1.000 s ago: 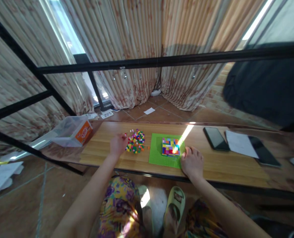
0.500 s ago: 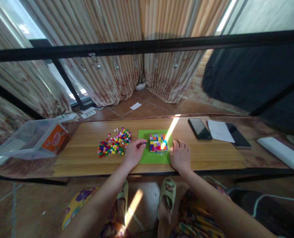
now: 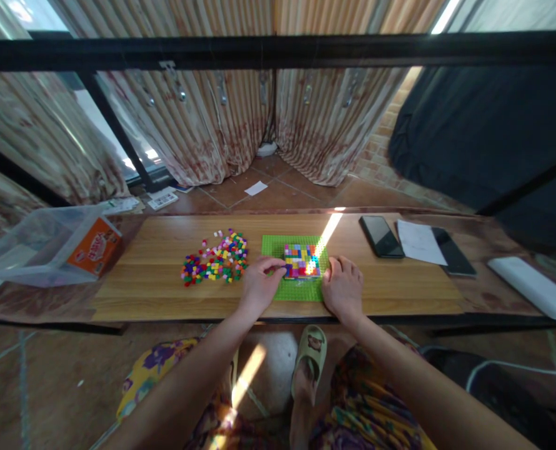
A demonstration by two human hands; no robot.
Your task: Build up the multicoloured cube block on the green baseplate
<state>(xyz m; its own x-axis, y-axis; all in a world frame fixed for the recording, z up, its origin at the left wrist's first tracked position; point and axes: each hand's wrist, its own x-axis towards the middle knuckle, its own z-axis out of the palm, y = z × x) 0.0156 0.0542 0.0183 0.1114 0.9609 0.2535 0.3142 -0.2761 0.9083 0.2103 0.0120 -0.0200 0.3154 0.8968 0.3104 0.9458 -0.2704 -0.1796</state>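
A block of small multicoloured bricks (image 3: 301,261) stands on the green studded baseplate (image 3: 301,292). My left hand (image 3: 261,282) is at the block's left side, thumb and forefinger pinched against its lower left corner. Whatever sits between those fingertips is too small to make out. On the baseplate's right edge rests my right hand (image 3: 343,286), loosely bent, its fingers a little apart and its thumb side touching the plate. Left of my left hand lies a loose pile of tiny coloured bricks (image 3: 217,259).
A clear plastic bin (image 3: 48,225) with an orange label stands at the table's left end. To the right lie a black phone (image 3: 381,236), a white paper (image 3: 421,242), a dark flat device (image 3: 453,253) and a long white object (image 3: 531,284). A sunlight streak crosses the block.
My left hand has moved right, from beside the block to its lower left corner. My right hand stays at the baseplate's edge. The whole view has shifted slightly.
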